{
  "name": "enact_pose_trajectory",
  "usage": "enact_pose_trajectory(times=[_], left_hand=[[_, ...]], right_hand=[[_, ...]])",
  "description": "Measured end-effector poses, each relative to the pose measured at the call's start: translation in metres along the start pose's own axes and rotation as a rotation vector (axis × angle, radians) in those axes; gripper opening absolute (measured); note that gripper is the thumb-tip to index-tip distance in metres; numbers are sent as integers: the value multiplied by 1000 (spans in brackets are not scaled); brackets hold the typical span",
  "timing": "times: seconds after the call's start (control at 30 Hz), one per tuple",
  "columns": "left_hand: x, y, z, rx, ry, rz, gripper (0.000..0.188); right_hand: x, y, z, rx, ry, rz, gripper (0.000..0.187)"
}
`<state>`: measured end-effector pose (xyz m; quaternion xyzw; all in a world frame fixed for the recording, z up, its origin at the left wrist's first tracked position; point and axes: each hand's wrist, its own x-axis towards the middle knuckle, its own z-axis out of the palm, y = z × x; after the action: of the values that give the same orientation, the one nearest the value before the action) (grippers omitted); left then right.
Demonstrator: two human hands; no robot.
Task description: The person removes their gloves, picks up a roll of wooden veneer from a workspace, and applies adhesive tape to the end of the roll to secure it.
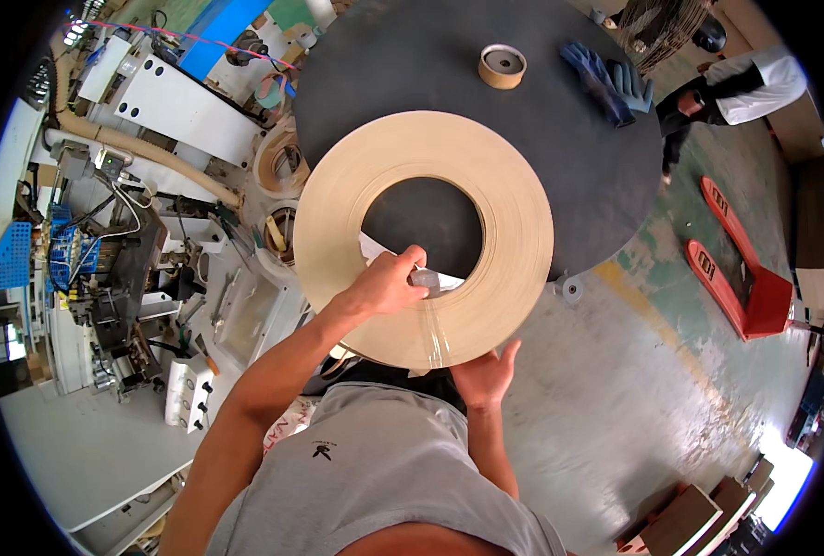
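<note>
A large flat roll of beige edge banding (514,222) lies on the dark round table (597,176), its near part overhanging the table's edge toward me. Over the inner rim of the roll, my left hand (389,283) is closed in a pinch on a crumpled piece of clear tape (423,278). A shiny strip of clear tape (434,338) crosses the roll's near side below that hand. My right hand (486,378) holds the roll's near edge from beneath, thumb stretched out to the side and the other fingers hidden. White material shows inside the roll's hole.
Farther back on the table are a small tape roll (503,65) and blue gloves (606,82). Machinery with a white panel (185,111) fills the left. A red pallet jack (754,296) stands on the floor at right, and a person (745,88) is at the far right.
</note>
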<state>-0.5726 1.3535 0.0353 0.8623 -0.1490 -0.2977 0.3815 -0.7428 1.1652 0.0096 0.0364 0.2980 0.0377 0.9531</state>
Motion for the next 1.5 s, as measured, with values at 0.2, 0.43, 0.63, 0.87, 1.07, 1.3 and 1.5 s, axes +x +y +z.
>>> enact_pose_trajectory(times=[0.2, 0.43, 0.63, 0.87, 1.07, 1.3, 1.5], left_hand=[[0, 3, -3, -41, 24, 49, 35], [7, -6, 2, -20, 86, 145, 34], [3, -13, -1, 10, 144, 160, 36], [-2, -3, -4, 33, 171, 129, 40], [-2, -8, 5, 37, 214, 164, 43], [-1, -7, 13, 22, 219, 91, 43], [-4, -3, 19, 34, 286, 90, 42]], right_hand=[[-26, -13, 7, -585, 61, -16, 55], [-44, -24, 43, -1102, 284, -25, 36], [-19, -28, 77, -2188, -97, -821, 26], [48, 3, 105, -2572, -810, -834, 30], [53, 2, 108, -2607, -936, -973, 26], [59, -7, 92, -2770, -960, -774, 36], [53, -8, 86, -2703, -947, -821, 38]])
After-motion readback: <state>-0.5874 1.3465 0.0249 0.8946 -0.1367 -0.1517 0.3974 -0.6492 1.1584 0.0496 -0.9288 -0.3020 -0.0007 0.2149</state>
